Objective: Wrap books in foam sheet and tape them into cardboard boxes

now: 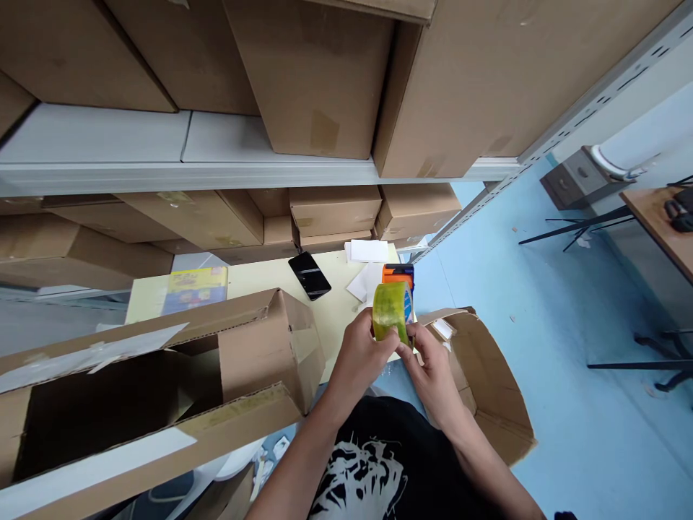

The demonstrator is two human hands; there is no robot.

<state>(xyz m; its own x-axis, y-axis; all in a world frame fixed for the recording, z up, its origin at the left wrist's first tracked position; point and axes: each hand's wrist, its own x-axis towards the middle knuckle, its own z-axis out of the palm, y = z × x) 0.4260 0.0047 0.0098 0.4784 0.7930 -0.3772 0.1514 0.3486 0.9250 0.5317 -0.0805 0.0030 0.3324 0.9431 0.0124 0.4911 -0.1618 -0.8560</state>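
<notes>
The left hand (360,357) and right hand (430,365) both clench a yellowish roll of packing tape (390,312) above a pale bench (338,292), with what looks like an orange tape dispenser (398,274) just behind it

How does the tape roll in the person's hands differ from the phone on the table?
The tape roll is a round, translucent yellow-green ring, while the phone is a flat, black rectangle. The roll is held up between the left hand and right hand, while the phone lies untouched on the table. Both have shiny surfaces.
</notes>
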